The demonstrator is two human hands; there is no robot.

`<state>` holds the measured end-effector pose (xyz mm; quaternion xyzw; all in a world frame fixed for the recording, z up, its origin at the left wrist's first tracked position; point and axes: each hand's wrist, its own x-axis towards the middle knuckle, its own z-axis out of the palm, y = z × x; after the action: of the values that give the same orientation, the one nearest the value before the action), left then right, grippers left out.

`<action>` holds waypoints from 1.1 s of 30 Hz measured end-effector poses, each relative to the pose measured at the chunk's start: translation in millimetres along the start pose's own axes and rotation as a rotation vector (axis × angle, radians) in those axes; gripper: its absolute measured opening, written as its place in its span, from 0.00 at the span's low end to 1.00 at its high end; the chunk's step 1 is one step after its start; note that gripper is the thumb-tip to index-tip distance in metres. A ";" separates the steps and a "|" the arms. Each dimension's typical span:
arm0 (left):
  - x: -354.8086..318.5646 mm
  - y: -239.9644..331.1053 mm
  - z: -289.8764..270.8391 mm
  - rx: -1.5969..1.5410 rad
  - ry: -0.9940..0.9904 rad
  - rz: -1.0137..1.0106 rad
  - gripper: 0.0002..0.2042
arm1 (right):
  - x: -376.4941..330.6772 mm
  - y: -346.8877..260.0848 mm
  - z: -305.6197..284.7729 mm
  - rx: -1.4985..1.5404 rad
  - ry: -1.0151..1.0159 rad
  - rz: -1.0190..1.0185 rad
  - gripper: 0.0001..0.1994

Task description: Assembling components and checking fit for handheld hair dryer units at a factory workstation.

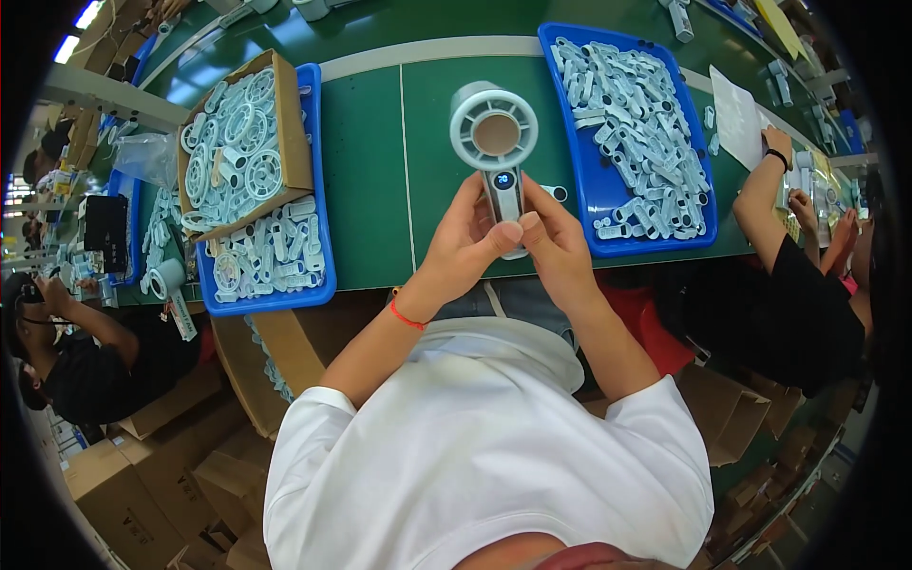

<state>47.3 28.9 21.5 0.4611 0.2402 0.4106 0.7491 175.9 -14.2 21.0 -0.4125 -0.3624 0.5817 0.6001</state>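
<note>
Upright over the green table, a pale blue-grey handheld fan (pixel 506 201) faces me, with a round spoked head and a small lit display on its handle. My left hand (pixel 467 242) is closed round the left side of the handle, a red cord at its wrist. From the other side my right hand (pixel 557 249) grips the same handle, and both thumbs meet on its lower front. A small pale part (pixel 558 193) lies on the table just beyond my right hand.
To the right, a blue tray (pixel 600 185) holds many pale handle pieces. At left, a cardboard box (pixel 297 133) of round grilles rests on another blue tray (pixel 327 277) of parts. Co-workers sit on both sides; one person's arm (pixel 757 204) reaches over the table. Cartons (pixel 133 494) stand below.
</note>
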 end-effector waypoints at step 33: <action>346.9 78.1 -155.5 1.530 0.733 -0.330 0.30 | 31.8 -65.5 -91.4 -1.676 -0.183 -0.002 0.21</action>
<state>91.7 414.5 25.9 0.6365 0.7409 0.1447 0.1581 287.6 11.9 43.2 -0.6724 -0.7217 0.1512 0.0642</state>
